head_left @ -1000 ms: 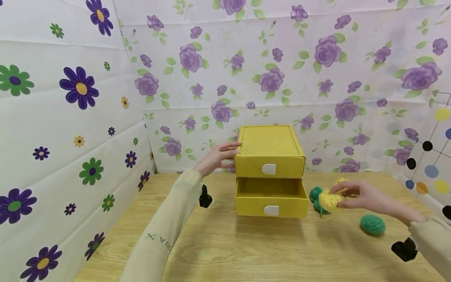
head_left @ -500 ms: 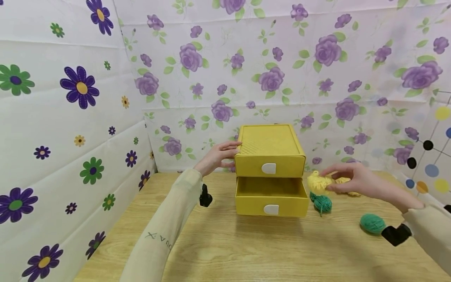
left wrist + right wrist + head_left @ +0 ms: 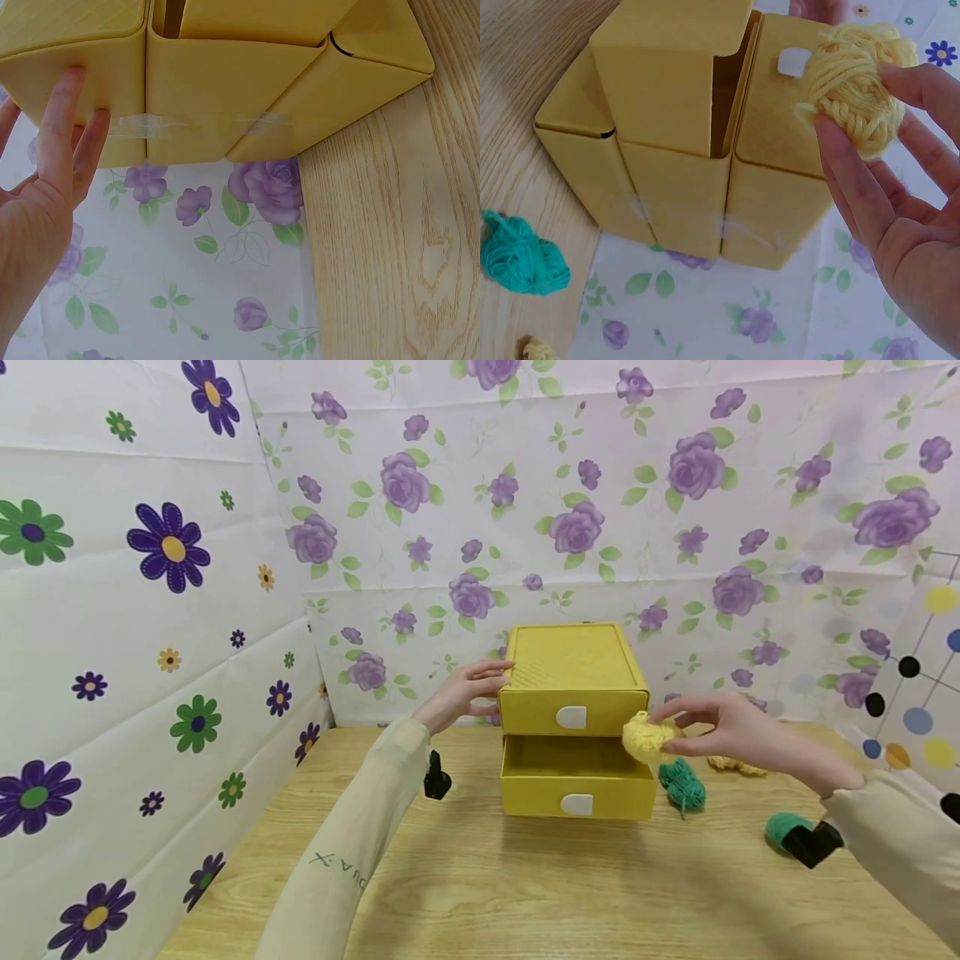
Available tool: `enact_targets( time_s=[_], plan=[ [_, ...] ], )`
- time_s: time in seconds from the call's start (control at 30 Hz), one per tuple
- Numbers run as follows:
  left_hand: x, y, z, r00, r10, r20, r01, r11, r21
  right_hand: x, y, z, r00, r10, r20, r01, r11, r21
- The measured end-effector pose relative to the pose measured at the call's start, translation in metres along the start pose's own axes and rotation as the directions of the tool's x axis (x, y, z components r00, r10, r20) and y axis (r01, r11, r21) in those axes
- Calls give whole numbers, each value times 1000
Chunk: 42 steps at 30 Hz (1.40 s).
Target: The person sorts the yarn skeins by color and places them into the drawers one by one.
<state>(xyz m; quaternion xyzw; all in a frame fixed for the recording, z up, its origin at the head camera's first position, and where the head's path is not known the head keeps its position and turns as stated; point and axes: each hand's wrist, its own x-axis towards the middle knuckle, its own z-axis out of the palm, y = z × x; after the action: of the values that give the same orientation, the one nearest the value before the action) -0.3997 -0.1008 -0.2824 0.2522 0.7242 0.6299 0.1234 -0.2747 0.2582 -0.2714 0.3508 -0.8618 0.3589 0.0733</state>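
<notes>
A ball of yellow yarn (image 3: 643,739) is pinched between the thumb and fingers of my right hand (image 3: 742,735), raised at the right side of an open drawer (image 3: 540,795). The right wrist view shows the strands of this yellow yarn (image 3: 859,94) in front of the top drawer's white tab (image 3: 793,62). That open drawer juts from a yellow drawer cabinet (image 3: 573,656), below a closed top drawer (image 3: 532,714). At the cabinet's upper left edge rests my left hand (image 3: 465,697); its extended fingers (image 3: 64,112) touch the side in the left wrist view.
Right of the cabinet lies a green yarn ball (image 3: 684,785). Behind my right hand is more yellow yarn (image 3: 738,766). Another green ball (image 3: 782,828) sits farther right, partly covered by the black wrist device (image 3: 813,843). A flowered cloth wall (image 3: 420,643) borders the wooden table (image 3: 480,885).
My right hand has carried the yellow yarn ball up and left, from above the green yarn to the open drawer's right side. My left hand stays on the cabinet.
</notes>
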Motion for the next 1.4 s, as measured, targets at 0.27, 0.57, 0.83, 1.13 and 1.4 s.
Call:
enact_targets(
  time_s=[0.27, 0.57, 0.83, 1.13, 1.4],
  plan=[
    [0, 0, 0, 1000, -4, 0, 4, 1000, 2, 18, -6, 12, 995, -93, -29, 92, 995, -42],
    [2, 0, 0, 1000, 5, 4, -5, 1000, -3, 40, -10, 33, 991, -126, -42, 122, 989, -85],
    [0, 2, 0, 1000, -1, -2, 1, 1000, 7, 61, -21, 54, 995, -94, -13, 93, 994, -57],
    [0, 0, -1, 1000, -2, -1, 2, 1000, -1, 80, -27, 74, 990, -134, -36, 129, 986, -101],
    [1, -1, -1, 1000, 4, 7, -4, 1000, -5, 86, -30, 80, 992, -126, -24, 122, 985, -124]
  ],
)
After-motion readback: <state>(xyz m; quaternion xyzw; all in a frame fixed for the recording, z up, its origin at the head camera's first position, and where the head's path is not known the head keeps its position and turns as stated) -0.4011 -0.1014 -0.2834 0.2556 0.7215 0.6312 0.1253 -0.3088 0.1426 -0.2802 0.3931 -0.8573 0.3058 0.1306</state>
